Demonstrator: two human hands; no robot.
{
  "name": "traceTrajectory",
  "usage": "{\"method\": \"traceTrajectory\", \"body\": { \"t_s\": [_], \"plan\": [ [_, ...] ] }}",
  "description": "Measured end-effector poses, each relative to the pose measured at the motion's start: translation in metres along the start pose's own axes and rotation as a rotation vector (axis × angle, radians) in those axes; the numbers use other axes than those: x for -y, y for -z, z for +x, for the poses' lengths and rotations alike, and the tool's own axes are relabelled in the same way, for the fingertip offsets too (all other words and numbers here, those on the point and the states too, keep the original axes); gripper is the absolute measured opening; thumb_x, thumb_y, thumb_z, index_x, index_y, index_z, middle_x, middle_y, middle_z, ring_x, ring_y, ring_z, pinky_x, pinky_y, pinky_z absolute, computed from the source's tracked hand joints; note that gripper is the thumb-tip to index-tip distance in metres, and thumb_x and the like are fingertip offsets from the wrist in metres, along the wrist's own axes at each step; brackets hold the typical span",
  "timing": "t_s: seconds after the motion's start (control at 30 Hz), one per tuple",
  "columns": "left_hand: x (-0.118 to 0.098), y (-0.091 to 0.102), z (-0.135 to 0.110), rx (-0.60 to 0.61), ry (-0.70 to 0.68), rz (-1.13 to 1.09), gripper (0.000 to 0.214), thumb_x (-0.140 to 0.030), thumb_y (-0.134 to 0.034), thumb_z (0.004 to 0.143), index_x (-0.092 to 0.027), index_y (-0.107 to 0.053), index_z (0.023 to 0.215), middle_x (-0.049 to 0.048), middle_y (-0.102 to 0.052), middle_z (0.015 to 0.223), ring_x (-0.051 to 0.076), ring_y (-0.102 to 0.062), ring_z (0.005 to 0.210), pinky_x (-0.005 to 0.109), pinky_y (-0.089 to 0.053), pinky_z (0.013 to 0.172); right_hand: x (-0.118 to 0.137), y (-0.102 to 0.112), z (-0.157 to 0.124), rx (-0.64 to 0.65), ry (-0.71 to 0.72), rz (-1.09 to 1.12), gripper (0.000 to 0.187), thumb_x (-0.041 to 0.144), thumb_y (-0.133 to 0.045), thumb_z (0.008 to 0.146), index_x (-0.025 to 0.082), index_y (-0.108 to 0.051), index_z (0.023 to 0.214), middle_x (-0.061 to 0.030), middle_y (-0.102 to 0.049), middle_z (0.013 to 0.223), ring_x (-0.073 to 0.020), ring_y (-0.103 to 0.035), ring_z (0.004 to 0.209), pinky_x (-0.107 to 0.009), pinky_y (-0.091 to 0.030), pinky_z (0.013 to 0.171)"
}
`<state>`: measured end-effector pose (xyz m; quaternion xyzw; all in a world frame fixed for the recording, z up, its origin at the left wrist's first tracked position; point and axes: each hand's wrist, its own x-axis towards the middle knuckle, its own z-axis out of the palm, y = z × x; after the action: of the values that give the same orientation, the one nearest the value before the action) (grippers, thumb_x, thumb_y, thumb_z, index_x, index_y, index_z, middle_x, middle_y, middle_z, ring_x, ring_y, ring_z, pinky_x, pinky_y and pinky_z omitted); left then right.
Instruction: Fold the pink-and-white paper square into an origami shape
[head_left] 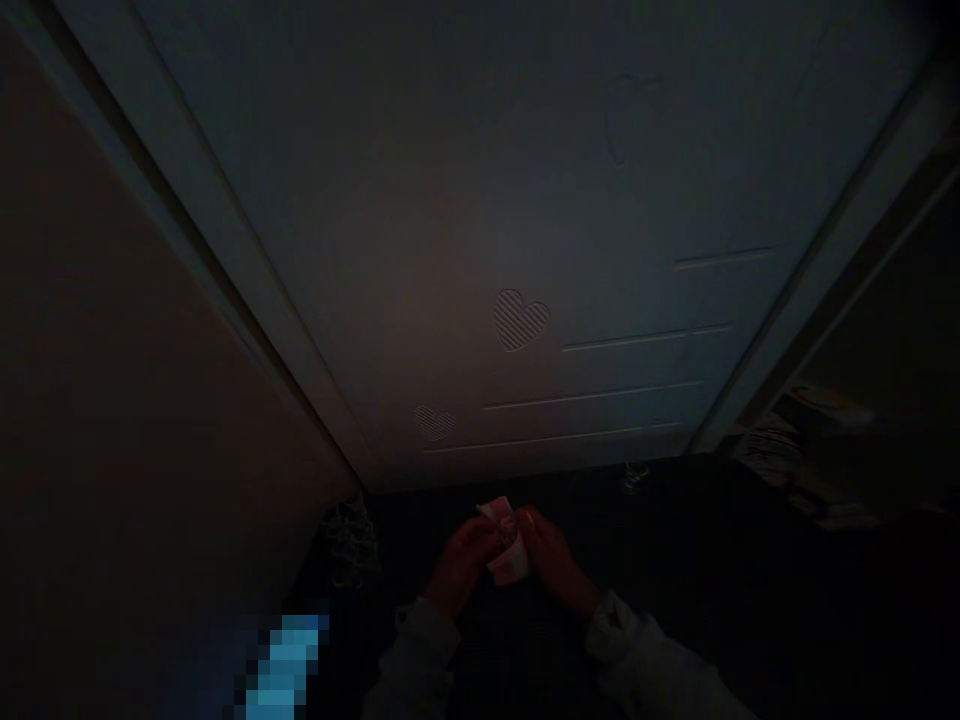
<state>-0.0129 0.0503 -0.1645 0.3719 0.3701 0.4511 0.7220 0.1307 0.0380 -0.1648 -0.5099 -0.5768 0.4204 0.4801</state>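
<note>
In the dim head view, a small pink-and-white piece, like a card or paper, is held between my two hands above the dark surface. My left hand is closed at its left edge, fingers bent in toward its middle. On the other side, my right hand grips the right edge. Something small and pale shows at the centre of the piece, among the fingers; it is too dark to make out. Light-coloured sleeves cover both wrists.
A dark tabletop meets a pale panel with embossed hearts and lines. Shiny, wiry-looking small things lie at the left, and a smaller bunch by the panel. A pixelated bright blue patch is at lower left. Papery items are at right.
</note>
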Motion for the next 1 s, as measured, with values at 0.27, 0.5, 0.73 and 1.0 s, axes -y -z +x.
{"method": "traceTrajectory", "body": {
  "t_s": [0.27, 0.5, 0.73, 1.0],
  "plan": [
    [0.0037, 0.0031, 0.0023, -0.021, -0.018, 0.008, 0.015, -0.018, -0.063, 0.063, -0.014, -0.058, 0.078, 0.0024, -0.06, 0.074, 0.013, -0.055, 0.07, 0.026, -0.04, 0.066, -0.0026, -0.0008, 0.0016, -0.018, -0.011, -0.019, 0.041, 0.047, -0.03, 0.081, 0.015, -0.054, 0.077, -0.0016, -0.055, 0.068, -0.0124, -0.049, 0.061, -0.022, -0.036, 0.054],
    [0.0024, 0.0027, 0.0031, -0.027, -0.023, -0.005, 0.017, -0.019, -0.065, 0.061, -0.014, -0.059, 0.075, 0.0029, -0.061, 0.072, 0.014, -0.055, 0.068, 0.026, -0.04, 0.065, -0.0004, -0.0007, 0.0011, -0.018, 0.0, -0.044, 0.041, 0.046, -0.029, 0.082, 0.015, -0.054, 0.076, -0.0006, -0.054, 0.066, -0.0119, -0.048, 0.06, -0.022, -0.036, 0.054],
    [-0.0025, -0.0023, -0.0004, -0.026, -0.006, -0.003, 0.018, -0.02, -0.065, 0.061, -0.014, -0.059, 0.076, 0.0031, -0.061, 0.074, 0.014, -0.056, 0.07, 0.027, -0.04, 0.067, -0.0004, -0.0005, 0.0016, -0.009, -0.014, -0.031, 0.041, 0.047, -0.029, 0.082, 0.015, -0.053, 0.075, -0.0005, -0.054, 0.066, -0.0119, -0.048, 0.059, -0.022, -0.036, 0.054],
    [0.0019, 0.0014, 0.0018, -0.026, -0.021, 0.014, 0.017, -0.021, -0.064, 0.062, -0.014, -0.059, 0.077, 0.003, -0.06, 0.072, 0.013, -0.055, 0.067, 0.026, -0.039, 0.063, 0.0002, -0.0004, 0.0011, -0.012, -0.022, -0.026, 0.041, 0.047, -0.029, 0.081, 0.015, -0.054, 0.077, -0.0009, -0.055, 0.067, -0.012, -0.049, 0.06, -0.022, -0.037, 0.053]
  ]
}}
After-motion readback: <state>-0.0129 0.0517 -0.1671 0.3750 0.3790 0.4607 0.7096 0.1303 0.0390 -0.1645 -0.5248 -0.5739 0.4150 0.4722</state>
